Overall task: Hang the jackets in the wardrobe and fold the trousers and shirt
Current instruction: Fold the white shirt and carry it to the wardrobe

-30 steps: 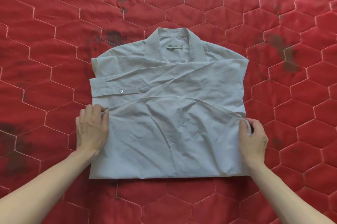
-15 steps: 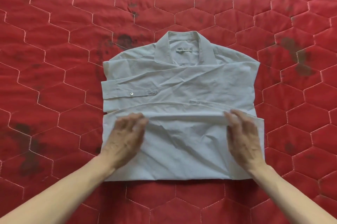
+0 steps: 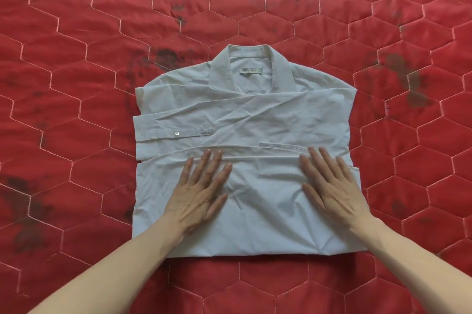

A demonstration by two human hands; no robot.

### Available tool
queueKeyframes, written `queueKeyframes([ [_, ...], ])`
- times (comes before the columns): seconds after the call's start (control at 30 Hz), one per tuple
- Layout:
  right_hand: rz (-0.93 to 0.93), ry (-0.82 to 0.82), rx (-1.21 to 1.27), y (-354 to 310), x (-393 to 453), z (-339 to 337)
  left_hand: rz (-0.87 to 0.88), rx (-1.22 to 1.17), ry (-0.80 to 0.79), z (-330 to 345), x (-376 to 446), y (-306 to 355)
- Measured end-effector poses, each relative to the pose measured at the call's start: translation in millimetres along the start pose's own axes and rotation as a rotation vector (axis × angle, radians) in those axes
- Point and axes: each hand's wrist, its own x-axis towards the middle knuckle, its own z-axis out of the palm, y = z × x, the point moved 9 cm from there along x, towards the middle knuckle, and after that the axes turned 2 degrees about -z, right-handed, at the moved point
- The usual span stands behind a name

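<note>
A pale grey-blue collared shirt [image 3: 255, 114] lies folded on the bed, collar at the far end, sleeves crossed over the chest and the lower part folded up over them. My left hand [image 3: 201, 191] rests flat, fingers spread, on the left of the folded-up lower panel. My right hand [image 3: 329, 186] lies flat the same way on the right of that panel. Both sets of fingertips reach the panel's upper edge. Neither hand grips the cloth. No jackets or trousers are in view.
A red quilted bedspread [image 3: 76, 83] with a hexagon stitch pattern and dark smudges fills the whole view around the shirt.
My hands let go of the shirt's side edges and moved inward onto the folded-up lower panel, where they now lie flat. The lower fold has been pressed down.
</note>
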Motion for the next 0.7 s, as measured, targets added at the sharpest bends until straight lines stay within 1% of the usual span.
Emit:
queueKeyframes([
  [0.07,-0.235,0.006,-0.026,-22.1,-7.7,3.0,0.063,0.011,0.018,1.3,-4.4,10.5],
  [0.1,-0.299,-0.018,-0.039,-28.4,-10.3,6.3,0.084,0.017,0.007,3.1,-6.7,13.2],
  [0.13,-0.297,-0.044,-0.048,-27.7,-9.9,9.4,0.083,0.021,-0.012,5.3,-8.6,11.8],
  [0.17,-0.228,-0.059,-0.038,-21.6,-8.4,10.4,0.058,0.017,-0.027,6.0,-10.4,6.6],
  [0.23,0.014,-0.063,0.035,0.3,-6.8,7.9,-0.049,-0.008,-0.044,4.0,-13.3,-11.0],
  [0.27,0.105,-0.052,0.06,8.7,-7.7,5.9,-0.108,-0.017,-0.052,2.0,-16.1,-19.0],
  [0.3,0.159,-0.042,0.074,13.3,-9.7,4.1,-0.156,-0.027,-0.062,-0.3,-19.9,-25.0],
  [0.37,0.179,-0.015,0.08,13.1,-17.3,0.4,-0.211,-0.042,-0.071,-5.8,-32.1,-31.1],
  [0.43,0.14,0.004,0.073,8.0,-31.6,1.3,-0.217,-0.055,-0.076,-7.9,-50.2,-30.7],
  [0.47,0.096,0.003,0.073,3.7,-40.4,3.2,-0.185,-0.071,-0.072,-8.5,-60.5,-26.5],
  [0.53,-0.051,-0.032,0.058,-11.5,-62.3,10.4,-0.05,-0.103,-0.059,-10.0,-83.0,-9.2],
  [0.6,-0.18,-0.09,0.042,-26.9,-85.8,17.1,0.08,-0.095,-0.094,-7.2,-105.7,9.5],
  [0.63,-0.21,-0.11,0.039,-31.2,-96.7,18.5,0.105,-0.083,-0.122,-4.4,-114.8,13.4],
  [0.7,-0.221,-0.128,0.035,-33.9,-115.7,18.0,0.079,-0.048,-0.183,-0.7,-127.4,9.5],
])
